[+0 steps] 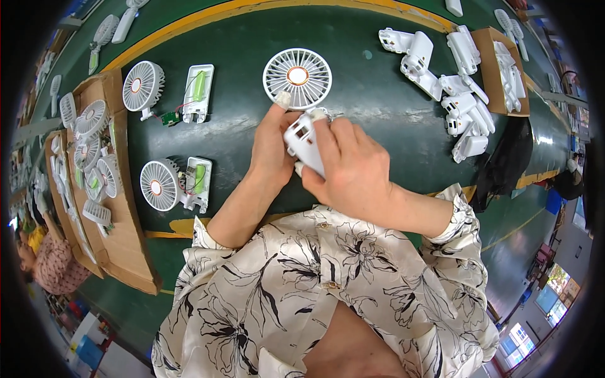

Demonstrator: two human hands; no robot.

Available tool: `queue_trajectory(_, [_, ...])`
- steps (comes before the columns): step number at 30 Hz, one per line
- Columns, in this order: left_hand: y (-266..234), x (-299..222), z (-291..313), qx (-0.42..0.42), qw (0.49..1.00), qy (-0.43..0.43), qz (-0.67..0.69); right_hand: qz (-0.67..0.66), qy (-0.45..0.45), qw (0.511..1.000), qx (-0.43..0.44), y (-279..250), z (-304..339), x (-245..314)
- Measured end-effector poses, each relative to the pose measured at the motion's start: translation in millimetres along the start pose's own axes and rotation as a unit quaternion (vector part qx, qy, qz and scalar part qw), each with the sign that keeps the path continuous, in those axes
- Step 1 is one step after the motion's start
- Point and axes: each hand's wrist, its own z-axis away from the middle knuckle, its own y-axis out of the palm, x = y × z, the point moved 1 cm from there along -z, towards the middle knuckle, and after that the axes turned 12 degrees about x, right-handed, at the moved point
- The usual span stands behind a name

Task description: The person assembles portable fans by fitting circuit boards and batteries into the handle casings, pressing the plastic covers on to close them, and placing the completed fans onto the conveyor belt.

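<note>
A white handheld fan lies on the green work surface (353,69), its round grille head (297,77) pointing away from me. Both hands are closed around its white handle casing (301,142). My left hand (272,146) pinches the casing's left side, thumb tip up near the grille. My right hand (348,164) wraps the casing from the right and below, hiding its lower part.
Two partly assembled fans with open casings and green battery cells lie at left (195,93) (196,183). Cardboard trays (123,239) with several fan heads line the left edge. A pile of white handle casings (465,101) and a cardboard box (501,69) sit at right. Another person (47,261) is at far left.
</note>
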Motion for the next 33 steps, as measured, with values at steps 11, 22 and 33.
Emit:
queue_trajectory(11, [-7,3,-7,0.042,0.999,0.013,0.031,-0.041,0.063,0.997,0.028,9,-11,-13])
queue_trajectory(22, [2,-1,-1,0.042,0.998,0.034,-0.023,-0.03,0.083,0.995,0.045,11,-12,-15])
queue_trajectory(33, [-2,0,-5,0.037,0.999,0.021,-0.013,0.01,0.068,0.996,0.05,17,-12,-15])
